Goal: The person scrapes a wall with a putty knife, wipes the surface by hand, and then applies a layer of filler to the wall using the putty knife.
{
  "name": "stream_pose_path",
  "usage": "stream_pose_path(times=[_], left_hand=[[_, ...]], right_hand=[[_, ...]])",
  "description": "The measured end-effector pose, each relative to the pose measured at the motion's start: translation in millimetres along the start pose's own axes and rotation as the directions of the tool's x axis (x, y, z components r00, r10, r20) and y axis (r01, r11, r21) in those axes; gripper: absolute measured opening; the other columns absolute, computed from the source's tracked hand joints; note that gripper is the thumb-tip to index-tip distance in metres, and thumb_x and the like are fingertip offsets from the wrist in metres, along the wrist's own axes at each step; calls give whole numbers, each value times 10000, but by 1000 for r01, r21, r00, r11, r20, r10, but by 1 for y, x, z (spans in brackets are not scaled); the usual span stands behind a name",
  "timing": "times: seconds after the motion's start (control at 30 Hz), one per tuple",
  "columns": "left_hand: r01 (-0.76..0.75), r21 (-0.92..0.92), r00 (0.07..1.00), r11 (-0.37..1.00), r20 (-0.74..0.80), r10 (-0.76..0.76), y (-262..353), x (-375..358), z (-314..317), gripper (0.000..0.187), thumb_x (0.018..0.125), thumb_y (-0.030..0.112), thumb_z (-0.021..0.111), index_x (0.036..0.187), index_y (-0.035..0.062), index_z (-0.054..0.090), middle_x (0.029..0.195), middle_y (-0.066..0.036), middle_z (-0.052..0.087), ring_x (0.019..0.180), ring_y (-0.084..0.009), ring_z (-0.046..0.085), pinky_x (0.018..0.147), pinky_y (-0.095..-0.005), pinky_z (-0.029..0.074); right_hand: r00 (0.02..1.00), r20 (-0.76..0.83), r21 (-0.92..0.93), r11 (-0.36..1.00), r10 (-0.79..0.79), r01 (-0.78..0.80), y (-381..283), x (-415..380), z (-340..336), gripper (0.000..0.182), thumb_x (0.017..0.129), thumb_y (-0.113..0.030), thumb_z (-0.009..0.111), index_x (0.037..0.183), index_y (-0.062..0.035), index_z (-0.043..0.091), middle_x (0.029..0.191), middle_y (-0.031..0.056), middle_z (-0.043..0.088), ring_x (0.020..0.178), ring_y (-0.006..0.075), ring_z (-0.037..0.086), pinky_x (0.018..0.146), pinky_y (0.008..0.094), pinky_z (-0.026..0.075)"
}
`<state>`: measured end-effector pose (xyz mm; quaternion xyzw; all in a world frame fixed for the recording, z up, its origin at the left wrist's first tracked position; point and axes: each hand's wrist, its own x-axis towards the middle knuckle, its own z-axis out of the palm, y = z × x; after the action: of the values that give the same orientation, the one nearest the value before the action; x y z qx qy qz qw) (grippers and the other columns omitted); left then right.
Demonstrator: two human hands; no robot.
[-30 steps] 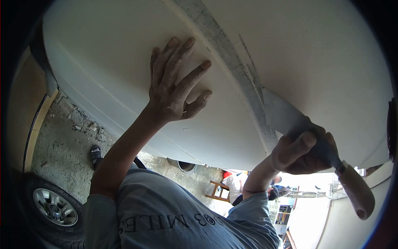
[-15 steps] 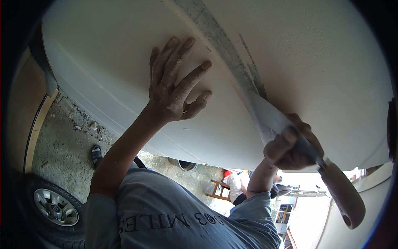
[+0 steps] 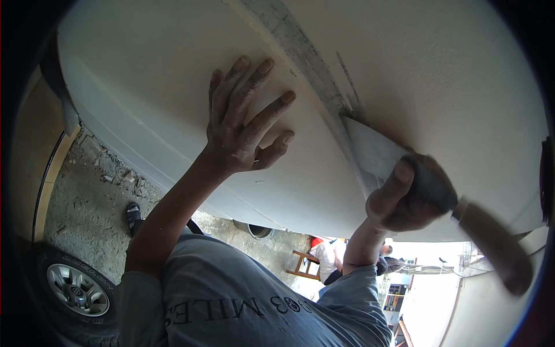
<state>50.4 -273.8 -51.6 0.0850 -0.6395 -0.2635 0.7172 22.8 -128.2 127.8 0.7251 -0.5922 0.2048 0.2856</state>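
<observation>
My left hand (image 3: 243,124) lies with fingers spread on a curved, off-white dusty panel (image 3: 156,75), left of a long grey smeared band (image 3: 303,52). In my right hand (image 3: 404,196) is a putty knife (image 3: 376,151) with a wide metal blade. I hold it by the blade, thumb on the near face and the other fingers behind. Its blade edge touches the panel at the lower end of the grey band. The wooden handle sticks out to the lower right, blurred by motion.
A wheel with a tyre (image 3: 78,292) is at the lower left. Rubble (image 3: 124,176) lies on the concrete floor. Below the panel's edge are a round container (image 3: 260,230), a wooden stool (image 3: 303,266) and another person (image 3: 329,257).
The putty knife has turned, its handle swinging up and to the right, and more of the blade's face shows. My left hand stays almost in place on the panel.
</observation>
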Motion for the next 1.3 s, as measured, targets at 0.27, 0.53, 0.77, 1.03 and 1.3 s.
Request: stream_pose_path(times=[0.27, 0.53, 0.77, 1.03, 1.3], left_hand=[[-17, -1, 1000, 1000, -26, 17, -2, 0, 2, 397, 786, 401, 451, 1137, 218, 487, 1244, -127, 376, 1182, -309, 293, 996, -472, 140], [-108, 67, 994, 992, 24, 107, -4, 1, -1, 437, 796, 380, 426, 1147, 120, 445, 1219, -226, 358, 1184, -370, 269, 988, -489, 139], [-106, 63, 994, 992, 25, 104, -4, 1, -1, 430, 791, 375, 429, 1137, 120, 456, 1221, -221, 358, 1183, -369, 270, 989, -490, 139], [12, -14, 1000, 1000, 1, -12, -1, -3, 2, 399, 773, 397, 467, 1140, 242, 480, 1261, -109, 364, 1194, -303, 274, 1002, -470, 120], [20, -10, 1000, 1000, 9, -20, 0, -4, 1, 405, 768, 394, 472, 1144, 244, 476, 1263, -101, 363, 1195, -308, 272, 999, -473, 122]], right_hand=[[998, -64, -46, 999, 9, -12, -2, 0, 5, 225, 832, -126, 454, 1000, 22, 442, 814, 93, 549, 645, 109, 555, 618, 204, 462], [997, -82, -66, 998, -1, -5, -2, 0, 7, 212, 833, -122, 450, 990, 21, 446, 802, 92, 549, 641, 109, 554, 603, 202, 457], [994, -105, -83, 997, -4, -5, -1, 2, 11, 202, 833, -119, 446, 980, 20, 449, 793, 90, 549, 638, 108, 554, 589, 201, 453], [993, -117, -99, 995, -13, 1, -1, 3, 13, 190, 834, -115, 442, 970, 18, 452, 781, 89, 549, 634, 108, 554, 573, 199, 448], [992, -120, -107, 994, -25, 12, -1, 5, 15, 179, 835, -111, 439, 959, 17, 455, 770, 87, 549, 630, 107, 553, 558, 197, 443]])
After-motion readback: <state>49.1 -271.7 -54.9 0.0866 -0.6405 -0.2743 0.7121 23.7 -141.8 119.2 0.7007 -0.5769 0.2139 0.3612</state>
